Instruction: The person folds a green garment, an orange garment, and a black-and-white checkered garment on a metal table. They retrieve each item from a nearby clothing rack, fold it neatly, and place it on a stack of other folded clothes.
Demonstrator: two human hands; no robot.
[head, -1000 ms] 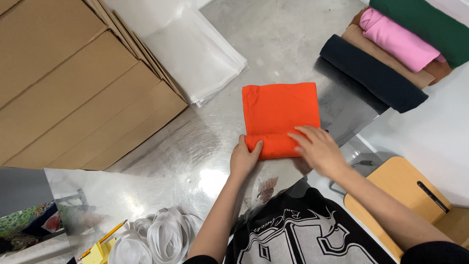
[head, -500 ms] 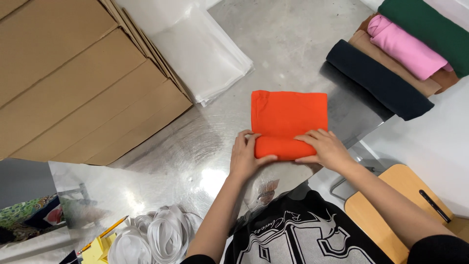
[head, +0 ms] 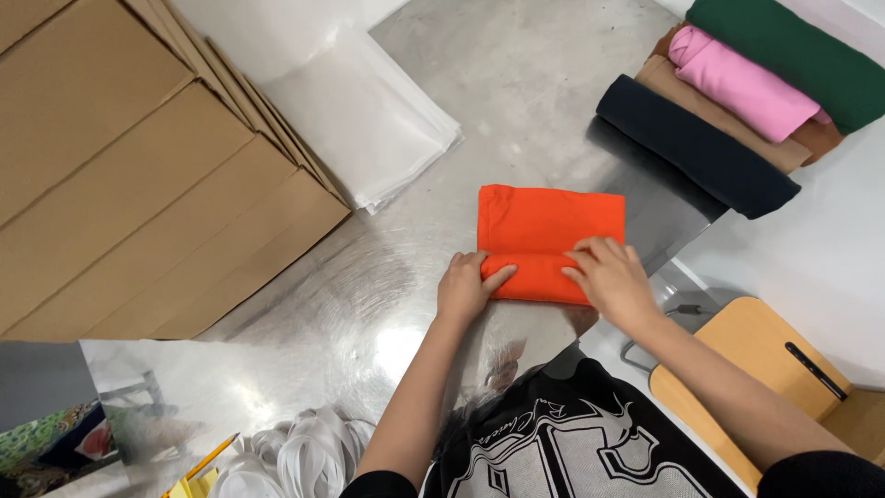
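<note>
Flattened brown cardboard boxes [head: 138, 175] lie stacked across the counter's [head: 516, 83] far left corner; beside them, towards the middle, rests a pile of clear plastic bags [head: 369, 120].

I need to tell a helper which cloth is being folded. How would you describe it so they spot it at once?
On the shiny metal table, look at the near edge, just right of the stack of flattened cardboard boxes. The folded orange cloth lies flat there under the left hand and right hand. Unlike the rolled dark, tan, pink and green cloths to its upper right, it is bright orange and folded square.
</note>
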